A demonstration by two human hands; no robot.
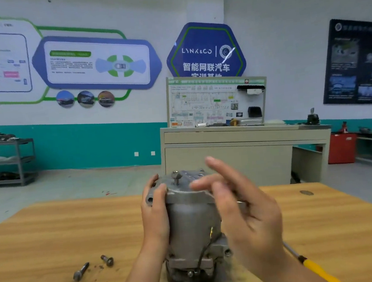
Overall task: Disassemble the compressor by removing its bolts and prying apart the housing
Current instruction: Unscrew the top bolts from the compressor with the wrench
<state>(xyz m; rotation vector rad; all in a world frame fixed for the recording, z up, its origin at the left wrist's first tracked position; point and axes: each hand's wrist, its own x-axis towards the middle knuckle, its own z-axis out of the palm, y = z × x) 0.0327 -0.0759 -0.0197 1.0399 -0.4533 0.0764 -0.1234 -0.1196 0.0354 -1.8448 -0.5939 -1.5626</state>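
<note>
Near us the compressor [194, 225] stands upright on the table [53, 231]; our left hand [154, 213] grips its flange, our right hand [242, 203] hovers open. We should steady it, then twist the raised bolt [176, 176] straight out.

Automotive training workshop: wiring-diagram trainer board [216, 102], car-technology wall posters [97, 63], metal parts shelf [7, 161], wooden table [53, 231].

Two bare hands and bare forearms are showing.
The left hand [155, 215] and the right hand [250, 214] are both showing uncovered, and each is running into a bare forearm: the left forearm [138, 277] and the right forearm [291, 273] are showing skin down to the picture's bottom edge. The right hand's fingers are blurring, so nails and fine marks there are coming out unreadable.
</note>
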